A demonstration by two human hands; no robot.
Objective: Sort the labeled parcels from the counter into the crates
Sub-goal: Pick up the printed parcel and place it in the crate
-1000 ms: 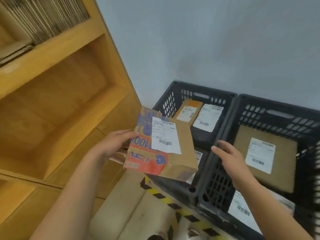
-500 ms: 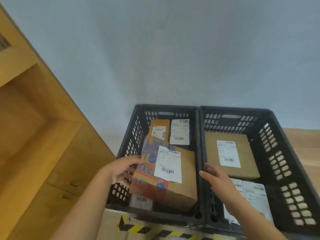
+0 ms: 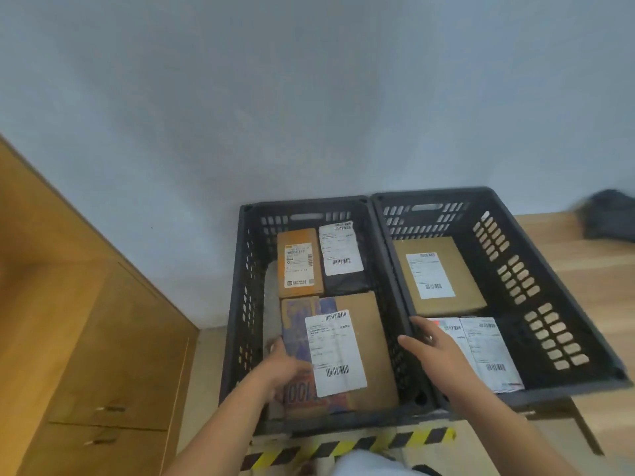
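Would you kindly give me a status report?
Left hand grips printed parcel, down in left crate. Right hand open, above rim of right crate. Nothing blocking.

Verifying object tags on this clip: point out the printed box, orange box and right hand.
printed box (image 3: 372, 338), head view, bare cardboard right of its label
orange box (image 3: 299, 266), head view, its white label
right hand (image 3: 433, 352), head view, back of the hand
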